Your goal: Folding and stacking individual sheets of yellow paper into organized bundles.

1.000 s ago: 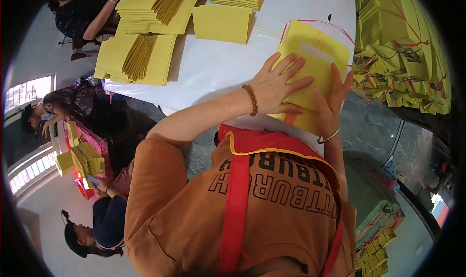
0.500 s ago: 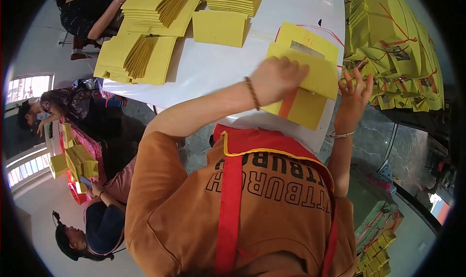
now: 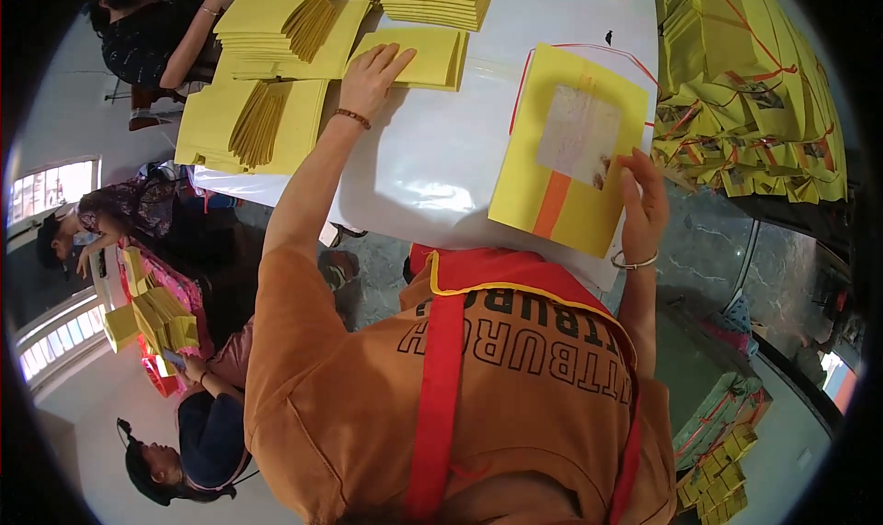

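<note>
Two fanned yellow stacks [image 3: 207,125] stand at the left of the white table [image 3: 432,157], one farther from the body than the other. Right of them, the left hand [image 3: 372,76] reaches forward over the left end of a folded yellow piece [image 3: 432,60]. Its fingers are extended and slightly parted on top; whether they pinch the paper I cannot tell. The folded piece runs on to the right from under those fingers, its long axis side to side, roughly crosswise to the forearm. The left hand is by far the nearer one to it. A taller yellow stack [image 3: 432,8] sits just beyond the folded piece.

Farther right, across bare table, a patched yellow piece [image 3: 589,209] lies flat, to the right of the left hand and closer to the body. Its long axis points away from the body, the far end leaning right. It carries a pale patch [image 3: 575,134] and an orange strip [image 3: 553,203], and a thin red line [image 3: 521,92] shows beside its left edge. At its right edge is the right hand [image 3: 644,198], loosely curled; I cannot tell whether it grasps the edge. Beyond, at far right, yellow bundles [image 3: 727,37] are heaped.
</note>
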The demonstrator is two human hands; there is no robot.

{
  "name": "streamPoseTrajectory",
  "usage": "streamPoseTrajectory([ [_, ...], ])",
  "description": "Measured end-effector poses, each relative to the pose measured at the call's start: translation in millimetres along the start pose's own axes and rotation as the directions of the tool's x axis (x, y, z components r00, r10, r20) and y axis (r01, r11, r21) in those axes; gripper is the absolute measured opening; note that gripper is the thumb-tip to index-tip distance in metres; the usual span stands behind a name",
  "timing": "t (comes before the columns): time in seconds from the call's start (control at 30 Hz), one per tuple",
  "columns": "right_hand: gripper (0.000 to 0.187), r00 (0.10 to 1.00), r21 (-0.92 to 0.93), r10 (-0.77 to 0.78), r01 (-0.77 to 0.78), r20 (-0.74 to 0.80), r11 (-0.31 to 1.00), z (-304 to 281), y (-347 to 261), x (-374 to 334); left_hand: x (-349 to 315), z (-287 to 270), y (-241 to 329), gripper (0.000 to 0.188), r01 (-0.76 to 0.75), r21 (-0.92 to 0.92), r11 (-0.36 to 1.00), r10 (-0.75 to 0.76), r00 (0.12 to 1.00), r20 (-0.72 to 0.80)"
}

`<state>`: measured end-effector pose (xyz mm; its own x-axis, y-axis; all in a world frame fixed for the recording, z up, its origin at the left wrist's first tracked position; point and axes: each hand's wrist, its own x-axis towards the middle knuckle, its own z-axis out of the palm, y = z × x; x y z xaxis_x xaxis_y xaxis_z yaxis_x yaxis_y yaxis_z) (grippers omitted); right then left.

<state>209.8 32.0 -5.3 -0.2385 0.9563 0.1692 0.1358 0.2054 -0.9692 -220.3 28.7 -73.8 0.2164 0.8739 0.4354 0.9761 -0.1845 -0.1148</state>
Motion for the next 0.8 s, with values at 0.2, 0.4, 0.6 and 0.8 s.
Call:
streamPoseTrajectory([
  [0.2, 0.027, 0.999, -0.041, 0.048, -0.047, 0.002, 0.998, 4.4, -0.2, -2.3, 6.4, 11.9, -0.3, 0.048, -0.028, 0.022, 0.999, 0.027, 0.998, 0.048],
  [0.4, 0.024, 0.998, -0.098, 0.032, -0.036, -0.046, 0.995, 8.5, 5.2, 1.0, 3.3, 19.5, -0.3, 0.048, -0.051, 0.037, 0.998, 0.048, 0.996, 0.075],
  [0.6, 0.021, 0.998, -0.126, 0.000, -0.009, -0.066, 0.992, 9.8, 11.5, 0.6, 1.5, 24.3, -2.2, 0.051, -0.052, -0.049, 0.997, 0.060, 0.983, 0.172],
  [0.8, 0.022, 0.998, -0.172, -0.005, -0.006, -0.064, 0.985, 8.9, 11.9, -0.5, 24.2, 6.5, -4.4, 0.049, -0.068, 0.062, 0.996, 0.042, 0.936, 0.350],
])
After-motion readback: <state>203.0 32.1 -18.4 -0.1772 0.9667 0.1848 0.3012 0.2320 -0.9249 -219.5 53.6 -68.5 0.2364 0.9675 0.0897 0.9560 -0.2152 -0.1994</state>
